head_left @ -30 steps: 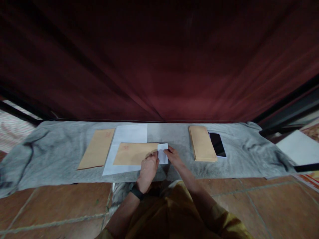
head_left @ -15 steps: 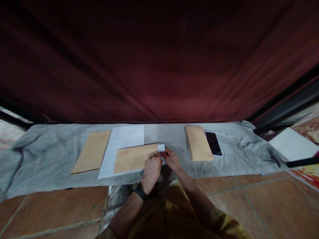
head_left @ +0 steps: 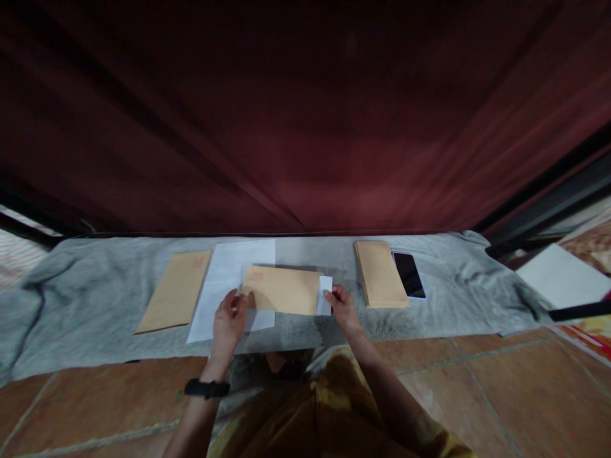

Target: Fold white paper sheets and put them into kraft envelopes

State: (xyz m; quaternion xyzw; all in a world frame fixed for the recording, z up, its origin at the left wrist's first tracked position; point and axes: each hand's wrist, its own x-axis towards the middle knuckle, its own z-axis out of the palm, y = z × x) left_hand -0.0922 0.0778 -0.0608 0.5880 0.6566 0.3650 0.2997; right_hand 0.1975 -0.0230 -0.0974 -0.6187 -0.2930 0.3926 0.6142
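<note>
A tan envelope [head_left: 281, 290] is lifted a little above the grey cloth [head_left: 95, 286], held at both ends. My left hand [head_left: 229, 321] pinches its left end. My right hand [head_left: 341, 305] pinches its right end, where a folded white paper [head_left: 325, 294] sticks out of the opening. Under and left of the envelope lie white sheets [head_left: 229, 273] on the cloth.
Another tan envelope [head_left: 175, 289] lies to the left on the cloth. A stack of tan envelopes [head_left: 379, 273] and a dark phone [head_left: 408, 273] lie to the right. A dark red curtain [head_left: 305, 127] hangs behind. White paper [head_left: 558, 277] sits far right; tiled floor [head_left: 477, 394] is in front.
My left hand slid from the envelope's right end to its left end. The envelope rose off the sheets and shifted right. My right hand stayed at the white paper.
</note>
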